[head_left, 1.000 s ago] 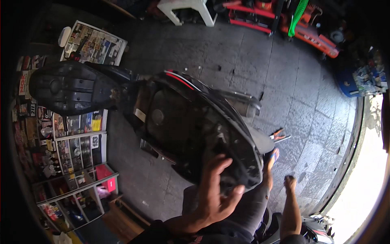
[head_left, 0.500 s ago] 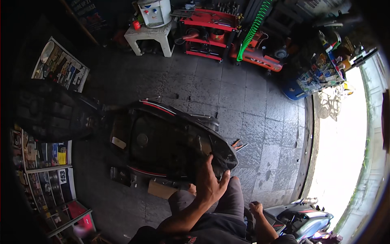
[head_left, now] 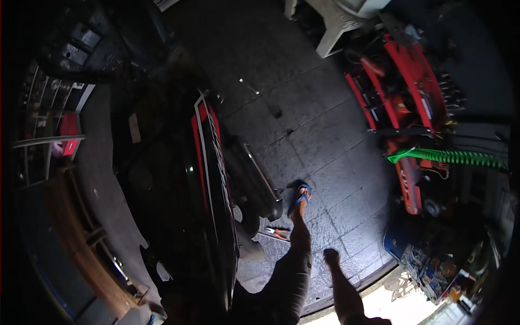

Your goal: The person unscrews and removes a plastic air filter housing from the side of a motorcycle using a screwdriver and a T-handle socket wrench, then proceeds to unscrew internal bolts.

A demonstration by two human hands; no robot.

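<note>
A scooter with black bodywork and a red and white side stripe stands in the dim left-centre, its muffler on the right side. My right hand hangs over the floor to the right of my leg, away from the scooter. Its fingers are curled closed; whatever they may hold is hidden. My left hand is out of sight. Close to my foot in a blue flip-flop, pliers with orange handles lie on the floor beside the scooter's rear.
A red tool trolley and a red compressor with a green coiled hose stand on the right. A pale stool is at the top, a blue barrel at the lower right. Farther up the tiled floor lies a thin tool.
My view has turned to the right, and one foot is now planted on the scooter's right side. My left hand, earlier at the scooter's tail, has left the view. My right hand stays closed.
</note>
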